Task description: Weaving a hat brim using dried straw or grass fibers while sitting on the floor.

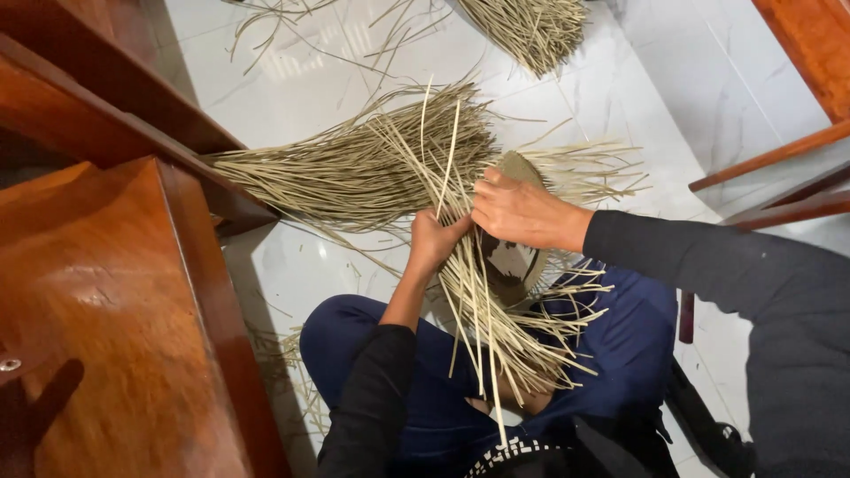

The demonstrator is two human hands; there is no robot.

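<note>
Above the lap, left hand (434, 241) and right hand (522, 212) grip the straw strands (469, 292).

No packages, labels, signs or screens visible anywhere in view.

Left hand (434, 241) grips pale straw strands (478, 327) over the lap; right hand (524, 212) presses a round woven straw piece (518, 265), beside the loose straw bundle (354, 168) on white tile floor (292, 265).
</note>
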